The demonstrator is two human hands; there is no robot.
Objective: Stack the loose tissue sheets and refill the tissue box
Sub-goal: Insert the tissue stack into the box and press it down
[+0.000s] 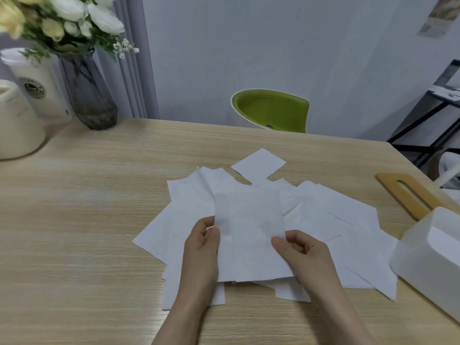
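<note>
Several loose white tissue sheets [331, 220] lie scattered and overlapping on the wooden table [87, 220]. One small sheet [258, 163] lies apart at the far side. I hold a small bundle of tissues [249, 232] above the pile: my left hand [201, 252] pinches its left edge and my right hand [301, 255] pinches its right edge. The white tissue box [423, 265] stands open at the right, with its wooden slotted lid [408, 195] lying flat behind it.
At the far left stand a dark glass vase [89, 95] of white flowers, a white cup [37, 83] and a cream jug [17, 123]. A green chair [271, 110] sits beyond the table's far edge. A black metal shelf [433, 113] is at the right.
</note>
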